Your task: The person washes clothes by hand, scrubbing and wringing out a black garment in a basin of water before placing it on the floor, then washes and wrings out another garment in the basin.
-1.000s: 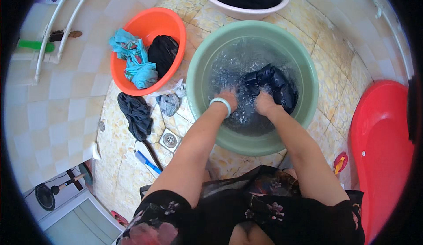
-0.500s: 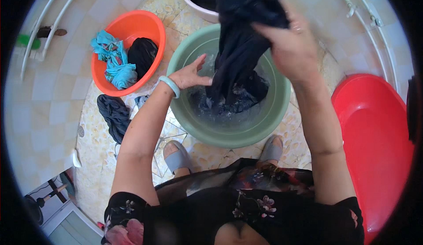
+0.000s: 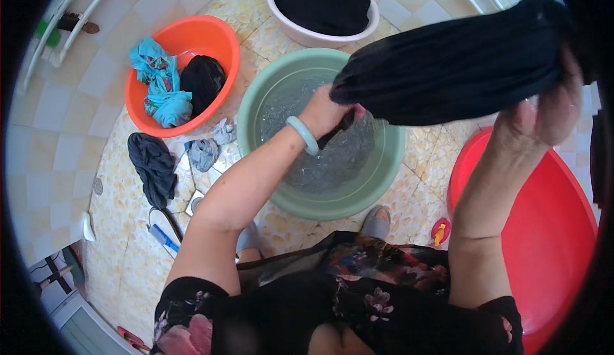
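A dark, wet garment (image 3: pixel 448 67) is stretched out sideways over the right part of a green basin (image 3: pixel 339 211) and beyond its rim. My left hand (image 3: pixel 325 113), with a pale bangle above it, is closed on the garment's left end, low over the water. My right hand (image 3: pixel 547 112) grips the other end, higher up and to the right, its fingers partly hidden by the cloth. Cloudy water (image 3: pixel 307 157) fills the bottom of the basin.
An orange basin (image 3: pixel 131 109) at the left holds turquoise and black clothes. A white basin (image 3: pixel 313 35) with black cloth stands behind. A red tub (image 3: pixel 543 246) lies at the right. Dark and grey cloths, a blue-handled brush (image 3: pixel 163 237) and a shoe are on the floor.
The dark garment has come up out of the green basin and swung right, now stretched between both hands. My right hand moved far right; my left hand moved right and closed on the cloth.
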A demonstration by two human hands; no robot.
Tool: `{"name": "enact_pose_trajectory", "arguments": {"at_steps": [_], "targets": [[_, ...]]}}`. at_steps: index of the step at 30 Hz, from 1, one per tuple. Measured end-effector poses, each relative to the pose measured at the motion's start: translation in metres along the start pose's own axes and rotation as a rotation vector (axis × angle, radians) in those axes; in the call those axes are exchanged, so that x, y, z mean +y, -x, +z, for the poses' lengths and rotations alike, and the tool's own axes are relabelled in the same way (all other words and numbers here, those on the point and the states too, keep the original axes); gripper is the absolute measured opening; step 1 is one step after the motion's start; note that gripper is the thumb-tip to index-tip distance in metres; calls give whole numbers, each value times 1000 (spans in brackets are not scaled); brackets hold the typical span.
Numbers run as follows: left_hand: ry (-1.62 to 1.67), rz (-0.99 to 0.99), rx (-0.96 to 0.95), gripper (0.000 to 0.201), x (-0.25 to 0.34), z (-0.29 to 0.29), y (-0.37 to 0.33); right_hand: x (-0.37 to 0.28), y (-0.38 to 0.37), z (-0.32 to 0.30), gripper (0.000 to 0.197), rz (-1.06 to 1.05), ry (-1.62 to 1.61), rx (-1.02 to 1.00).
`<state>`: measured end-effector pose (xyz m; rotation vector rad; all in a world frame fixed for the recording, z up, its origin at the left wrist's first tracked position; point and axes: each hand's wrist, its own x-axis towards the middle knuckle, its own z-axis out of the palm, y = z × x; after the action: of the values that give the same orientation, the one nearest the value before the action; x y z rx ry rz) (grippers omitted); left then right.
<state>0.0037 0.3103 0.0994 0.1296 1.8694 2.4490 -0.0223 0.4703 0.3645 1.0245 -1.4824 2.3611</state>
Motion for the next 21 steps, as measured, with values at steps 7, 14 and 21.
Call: {"name": "enact_pose_trajectory", "arguments": {"at_steps": [7, 14, 21], "targets": [[235, -60, 351, 16, -17, -51, -3, 141, 126, -133, 24, 626, 215, 425], [37, -232, 239, 33, -52, -53, 8, 213, 212, -109, 71, 1255, 969, -243], [-446, -195, -135, 34, -34, -33, 4, 208, 174, -50, 98, 543, 929, -671]]}}
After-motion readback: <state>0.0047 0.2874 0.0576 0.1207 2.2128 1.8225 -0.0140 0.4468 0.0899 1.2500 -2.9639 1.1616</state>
